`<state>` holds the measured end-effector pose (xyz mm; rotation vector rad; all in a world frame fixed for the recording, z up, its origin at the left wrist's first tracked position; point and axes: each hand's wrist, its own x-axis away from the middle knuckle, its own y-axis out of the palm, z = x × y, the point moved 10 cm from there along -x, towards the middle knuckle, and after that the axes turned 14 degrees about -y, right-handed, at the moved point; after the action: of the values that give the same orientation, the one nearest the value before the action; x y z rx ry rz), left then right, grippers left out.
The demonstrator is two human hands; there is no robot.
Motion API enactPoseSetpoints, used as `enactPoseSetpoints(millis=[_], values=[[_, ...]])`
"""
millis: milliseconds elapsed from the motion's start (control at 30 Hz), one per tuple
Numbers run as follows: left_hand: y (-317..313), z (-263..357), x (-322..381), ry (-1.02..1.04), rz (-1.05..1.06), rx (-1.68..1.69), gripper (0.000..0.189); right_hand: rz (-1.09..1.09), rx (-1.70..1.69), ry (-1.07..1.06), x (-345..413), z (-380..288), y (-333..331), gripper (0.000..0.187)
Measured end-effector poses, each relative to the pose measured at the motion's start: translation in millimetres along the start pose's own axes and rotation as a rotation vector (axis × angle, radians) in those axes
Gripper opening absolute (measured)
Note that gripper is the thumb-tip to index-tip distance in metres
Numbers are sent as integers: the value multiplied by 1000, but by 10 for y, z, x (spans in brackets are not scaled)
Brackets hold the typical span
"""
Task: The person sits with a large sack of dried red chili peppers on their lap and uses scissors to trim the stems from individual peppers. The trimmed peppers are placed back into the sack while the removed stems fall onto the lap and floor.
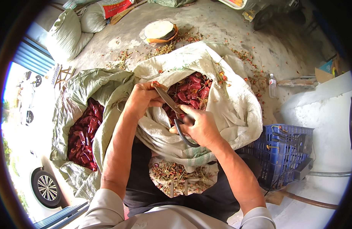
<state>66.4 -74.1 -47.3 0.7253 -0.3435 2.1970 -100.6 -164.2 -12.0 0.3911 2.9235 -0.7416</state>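
Observation:
My right hand [203, 124] grips a pair of scissors [168, 98] by their black handles, blades pointing up and to the left. Between the fingers of my left hand [140, 98] is a small dried red pepper piece [155, 84], close to the blade tips. Whether the blades touch it, I cannot tell. Beneath both hands a white woven sack [236, 114] gapes, with dried red peppers [190, 88] inside. A greenish woven sack [65, 114] to the left holds more glossy dark-red peppers [85, 134].
Stem trimmings [178, 171] lie between my legs. A blue plastic crate [278, 154] stands at the right, with a plastic bottle [272, 86] beyond it. Ahead are a round stool-like object [159, 30], full sacks [65, 35] and a broom [126, 13]. A car wheel [46, 187] shows at left.

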Motion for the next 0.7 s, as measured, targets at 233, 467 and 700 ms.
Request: enactPoseSetpoints(millis=[233,467,700], values=[[328,-214,22,-102,-123,-187,28,267,-1016,17,-38,199,84,56],[302,-91,69,17,-147,69,42,535,-4,297,28,719,-789,65],[391,-47,65,52,-176,101,41,85,863,513,307,963,-1114,40]])
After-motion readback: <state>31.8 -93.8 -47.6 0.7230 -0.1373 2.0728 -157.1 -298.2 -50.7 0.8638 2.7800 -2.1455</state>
